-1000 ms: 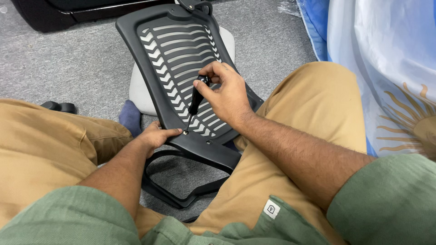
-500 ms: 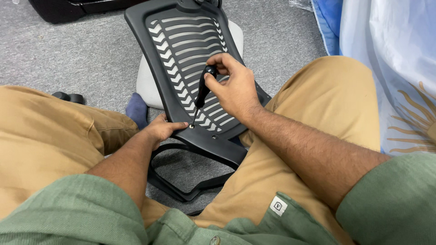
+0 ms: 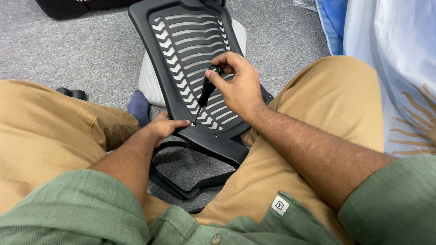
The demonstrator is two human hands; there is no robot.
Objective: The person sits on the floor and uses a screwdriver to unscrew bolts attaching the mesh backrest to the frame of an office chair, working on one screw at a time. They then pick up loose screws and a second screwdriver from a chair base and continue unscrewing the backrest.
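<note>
Two hands share the work: the right hand (image 3: 238,86) wraps its fingers around a black screwdriver (image 3: 206,90), tip on a screw low on the slatted chair back (image 3: 190,50), propped between the knees, while the left hand (image 3: 163,127), fingers pressed together, steadies that edge

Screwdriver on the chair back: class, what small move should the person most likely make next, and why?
Probably turn the screwdriver in place with the right hand. Its tip sits at a small screw near the lower edge of the black slotted chair back, and the left hand rests against that edge right beside it, seemingly steadying the part. How deep the screw sits cannot be judged.
</note>
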